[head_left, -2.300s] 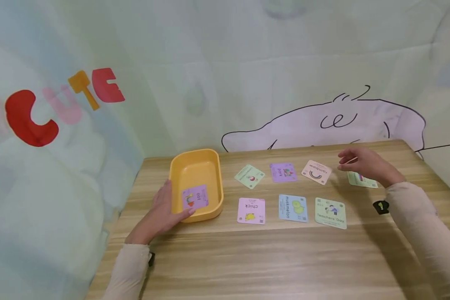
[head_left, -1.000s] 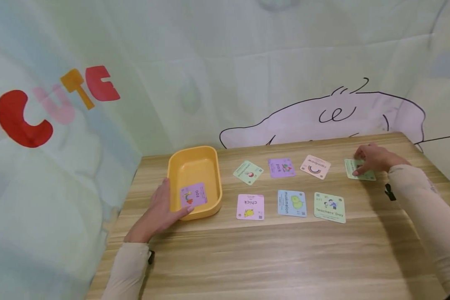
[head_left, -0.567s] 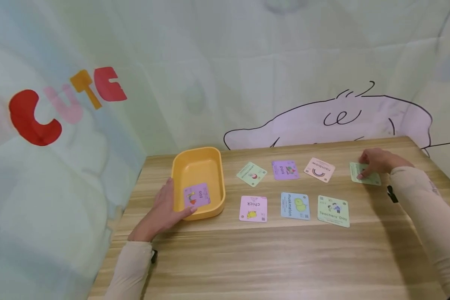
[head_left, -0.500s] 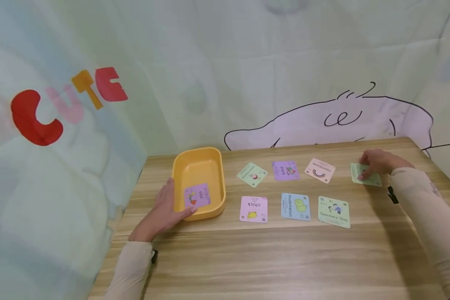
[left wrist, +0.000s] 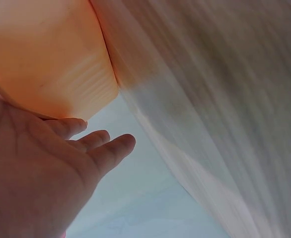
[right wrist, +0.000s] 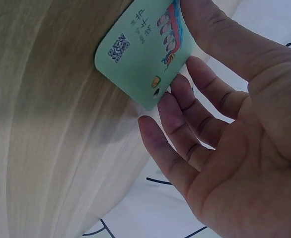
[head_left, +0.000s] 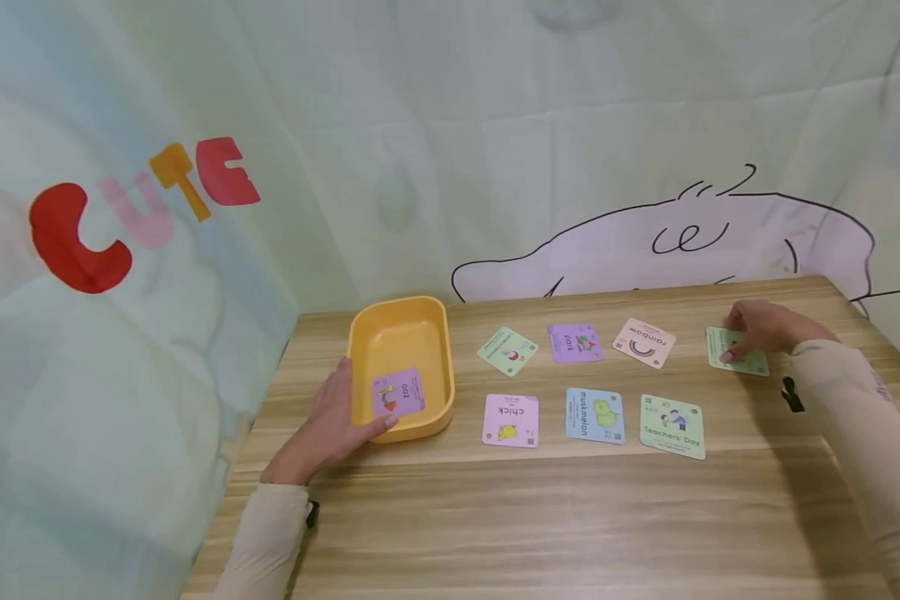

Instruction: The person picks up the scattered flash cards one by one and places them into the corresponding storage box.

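Observation:
My left hand [head_left: 330, 429] lies against the left side of a yellow tray [head_left: 450, 392], its thumb over the near rim. In the left wrist view, its fingers [left wrist: 110, 153] stretch loosely along the tray's outer wall [left wrist: 51, 59]. A purple "zoo" flash card [head_left: 399, 393] is inside the tray. At the right, my right hand [head_left: 772, 327] holds a green flash card [head_left: 750, 363], thumb on its face and fingertips at its far edge. The right wrist view shows a dragon boat picture and a code square on this card [right wrist: 135, 69]. Whether it is lifted, I cannot tell.
On the wooden table [head_left: 495, 525] lie more flash cards: a tilted green one [head_left: 508, 351], "park" [head_left: 575, 343], "rainbow" [head_left: 644, 342], "chick" [head_left: 511, 421], "muskmelon" [head_left: 596, 416] and "Teachers' Day" [head_left: 672, 427]. A printed curtain [head_left: 390, 167] hangs behind and at the left.
My right hand has come down from above and left of the green card onto it, and its fingers now hold the card. My left hand stays at the tray.

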`<state>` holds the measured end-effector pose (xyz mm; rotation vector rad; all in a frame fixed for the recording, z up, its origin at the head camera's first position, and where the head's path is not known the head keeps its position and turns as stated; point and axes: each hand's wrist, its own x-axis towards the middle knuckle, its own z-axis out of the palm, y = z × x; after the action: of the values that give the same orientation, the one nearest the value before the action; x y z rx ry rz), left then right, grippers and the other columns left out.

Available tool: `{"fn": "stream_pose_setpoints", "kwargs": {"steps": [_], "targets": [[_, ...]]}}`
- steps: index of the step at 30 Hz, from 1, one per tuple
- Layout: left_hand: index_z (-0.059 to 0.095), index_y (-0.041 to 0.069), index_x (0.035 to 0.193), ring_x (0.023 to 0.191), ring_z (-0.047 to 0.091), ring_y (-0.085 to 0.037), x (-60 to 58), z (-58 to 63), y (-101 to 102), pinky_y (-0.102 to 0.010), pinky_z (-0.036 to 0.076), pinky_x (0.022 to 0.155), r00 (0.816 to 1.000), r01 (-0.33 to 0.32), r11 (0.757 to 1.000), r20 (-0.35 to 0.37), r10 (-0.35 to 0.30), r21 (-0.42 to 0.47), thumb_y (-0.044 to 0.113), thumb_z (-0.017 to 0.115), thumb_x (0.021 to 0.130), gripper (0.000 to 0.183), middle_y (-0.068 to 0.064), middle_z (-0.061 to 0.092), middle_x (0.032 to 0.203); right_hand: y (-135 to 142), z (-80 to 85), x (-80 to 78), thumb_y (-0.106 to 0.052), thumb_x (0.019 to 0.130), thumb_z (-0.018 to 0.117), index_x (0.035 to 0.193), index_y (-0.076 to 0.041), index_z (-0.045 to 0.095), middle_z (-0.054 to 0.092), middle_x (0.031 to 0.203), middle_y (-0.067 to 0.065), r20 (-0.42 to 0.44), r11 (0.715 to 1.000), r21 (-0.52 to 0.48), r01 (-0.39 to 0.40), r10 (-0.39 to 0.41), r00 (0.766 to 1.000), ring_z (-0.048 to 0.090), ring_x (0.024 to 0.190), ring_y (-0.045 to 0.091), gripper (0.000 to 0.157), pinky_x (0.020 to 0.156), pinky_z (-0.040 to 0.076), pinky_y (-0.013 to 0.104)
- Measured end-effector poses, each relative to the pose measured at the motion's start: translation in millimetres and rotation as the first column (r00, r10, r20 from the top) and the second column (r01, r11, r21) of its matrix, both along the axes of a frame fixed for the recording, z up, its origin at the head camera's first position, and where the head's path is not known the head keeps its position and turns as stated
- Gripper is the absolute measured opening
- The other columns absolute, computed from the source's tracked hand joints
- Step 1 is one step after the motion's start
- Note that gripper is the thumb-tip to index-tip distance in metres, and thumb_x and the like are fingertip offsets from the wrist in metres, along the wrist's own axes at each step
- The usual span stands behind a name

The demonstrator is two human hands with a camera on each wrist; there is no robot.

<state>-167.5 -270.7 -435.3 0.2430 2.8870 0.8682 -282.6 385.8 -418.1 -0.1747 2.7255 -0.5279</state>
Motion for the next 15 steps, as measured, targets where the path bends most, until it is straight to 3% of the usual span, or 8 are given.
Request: {"fn": "stream_pose_setpoints", "kwargs": {"steps": [15], "targets": [[-0.007,0.001,0.161,0.155,0.001,-0.041,1.7,2.2,1.0,-0.06,0.006,0.122,1.0,0.001,1.0,-0.001,-0.001,0.009,0.061,0.072,0.085,0.124,-0.022,-0.002,0.169,1.6,2.4,3.3,-0.019,0.087,0.081,0.12,0.018,0.052,0.055,0.12,0.039,0.024,0.999,-0.047,0.021,-0.02,1.0,0.053,0.107,0.049,0.057,0.099,0.038,0.071]]}}
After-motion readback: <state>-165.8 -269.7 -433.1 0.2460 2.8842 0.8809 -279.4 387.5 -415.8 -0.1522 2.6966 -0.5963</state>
